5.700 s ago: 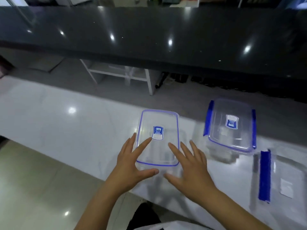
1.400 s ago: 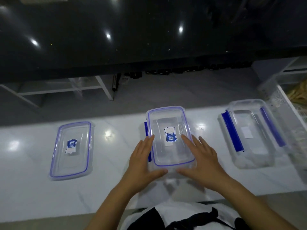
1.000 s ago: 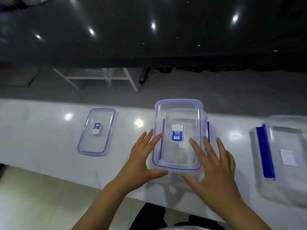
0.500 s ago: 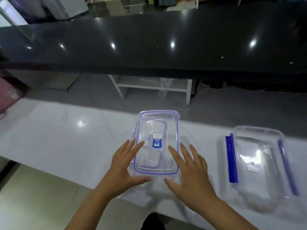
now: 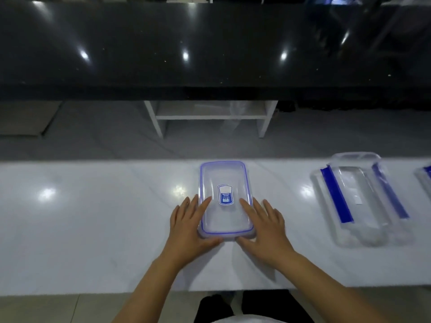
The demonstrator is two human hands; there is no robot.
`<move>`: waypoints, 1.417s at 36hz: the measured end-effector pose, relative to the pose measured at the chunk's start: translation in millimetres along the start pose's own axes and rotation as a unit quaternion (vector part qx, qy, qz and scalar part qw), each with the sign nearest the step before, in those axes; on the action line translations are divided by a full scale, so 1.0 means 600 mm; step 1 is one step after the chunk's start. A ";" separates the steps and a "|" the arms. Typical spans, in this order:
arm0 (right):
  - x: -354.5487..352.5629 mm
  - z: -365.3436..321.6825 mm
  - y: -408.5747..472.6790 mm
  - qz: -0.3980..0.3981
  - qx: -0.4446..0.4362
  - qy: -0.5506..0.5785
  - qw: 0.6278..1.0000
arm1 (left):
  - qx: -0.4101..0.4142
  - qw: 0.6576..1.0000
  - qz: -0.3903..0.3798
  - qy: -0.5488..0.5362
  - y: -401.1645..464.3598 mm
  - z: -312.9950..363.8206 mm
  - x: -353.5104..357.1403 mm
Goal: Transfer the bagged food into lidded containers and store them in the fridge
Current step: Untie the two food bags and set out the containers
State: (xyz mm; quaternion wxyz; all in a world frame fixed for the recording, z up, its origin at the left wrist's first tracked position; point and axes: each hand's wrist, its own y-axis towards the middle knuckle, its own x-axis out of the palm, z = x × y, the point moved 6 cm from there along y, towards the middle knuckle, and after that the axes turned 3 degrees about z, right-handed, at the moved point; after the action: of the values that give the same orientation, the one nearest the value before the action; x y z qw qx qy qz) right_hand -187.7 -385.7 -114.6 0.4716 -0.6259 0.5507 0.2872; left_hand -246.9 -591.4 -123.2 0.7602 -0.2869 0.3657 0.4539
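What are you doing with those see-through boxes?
A person is getting food boxes ready. Both hands, the left hand and the right hand, lie flat with straight fingers on a clear lid with a blue rim, which lies on the white counter. To the right stands an open clear container with blue clips. No food shows in this view yet.

Clear rectangular plastic lid with a blue seal line and a blue label (image 5: 225, 201), flat on the glossy white countertop (image 5: 93, 217), flanked by the left hand (image 5: 189, 226) and right hand (image 5: 264, 226), fingers straight against its long edges, thumbs at the near edge. Well apart to the right, a clear plastic container with two blue clip strips (image 5: 360, 202); beyond, a black polished counter (image 5: 210, 43).
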 end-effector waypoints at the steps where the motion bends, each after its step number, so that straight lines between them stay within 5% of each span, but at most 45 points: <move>1: 0.001 -0.001 0.001 0.001 0.002 -0.002 1.000 | -0.002 1.000 -0.001 -0.005 0.000 -0.001 0.000; 11: -0.021 -0.004 -0.022 0.003 0.015 0.018 1.000 | -0.015 0.999 -0.037 0.016 0.000 0.019 -0.021; 15: -0.086 0.034 -0.082 0.084 0.063 0.055 0.993 | 0.036 0.999 0.016 -0.036 0.007 0.086 -0.045; 19: -0.170 0.117 -0.166 0.191 0.145 0.102 0.966 | 0.067 0.986 -0.046 -0.147 0.021 0.185 -0.002; 28: -0.248 0.382 -0.247 0.261 0.312 0.406 0.819 | -0.062 0.870 -0.241 -0.426 0.024 0.420 0.167; 36: -0.228 0.435 -0.209 0.179 0.283 0.507 0.794 | -0.165 0.790 -0.192 -0.559 0.036 0.539 0.219; 48: -0.232 0.448 -0.202 0.126 0.171 0.545 0.811 | -0.185 0.847 -0.087 -0.490 0.039 0.567 0.218; 51: -0.255 0.458 -0.227 0.123 0.144 0.530 0.827 | -0.166 0.890 -0.050 -0.421 0.032 0.578 0.209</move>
State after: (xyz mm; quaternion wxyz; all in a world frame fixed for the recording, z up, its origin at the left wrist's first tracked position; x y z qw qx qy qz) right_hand -48.1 -79.6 -50.1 0.1527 -0.5336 0.8238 -0.1155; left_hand -121.2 -256.8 -30.9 0.8059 -0.2086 -0.0839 0.5476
